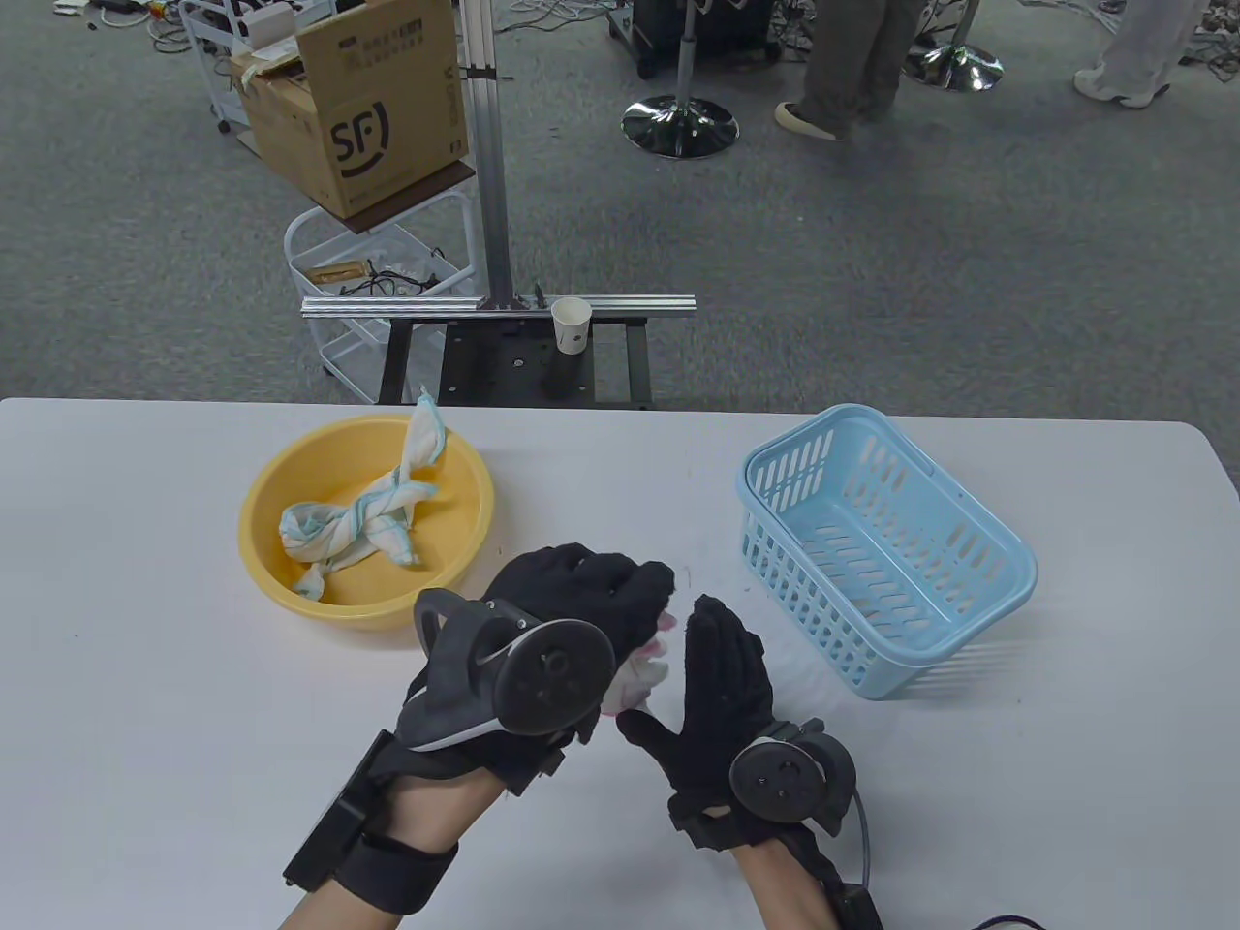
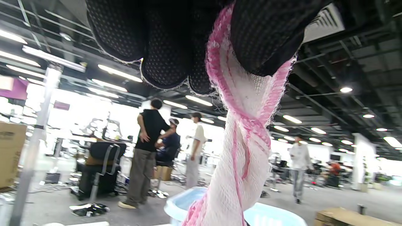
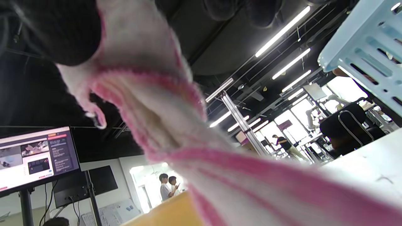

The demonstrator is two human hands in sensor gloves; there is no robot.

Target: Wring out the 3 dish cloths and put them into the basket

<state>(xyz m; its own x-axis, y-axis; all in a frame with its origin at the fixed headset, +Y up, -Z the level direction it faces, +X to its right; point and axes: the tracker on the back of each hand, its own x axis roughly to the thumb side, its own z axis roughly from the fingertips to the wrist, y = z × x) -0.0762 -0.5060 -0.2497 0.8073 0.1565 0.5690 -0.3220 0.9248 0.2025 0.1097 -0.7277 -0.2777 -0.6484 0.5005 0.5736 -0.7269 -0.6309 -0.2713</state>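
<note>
The left hand (image 1: 581,591) gripped a twisted pink cloth (image 1: 641,670) above the table's (image 1: 145,678) near edge. The right hand (image 1: 722,668) was flat-fingered beside it. Two blue-striped cloths (image 1: 358,518) lay in the yellow bowl (image 1: 281,581); the blue basket (image 1: 978,620) sat toward the right edge.

Coarse woven cloth (image 2: 241,150), glossy plastic basket (image 1: 969,620)

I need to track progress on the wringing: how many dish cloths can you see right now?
2 for sure: a pink-striped cloth gripped in the left hand, and a twisted blue-striped bundle in the yellow basin, which may hide a third.
</note>
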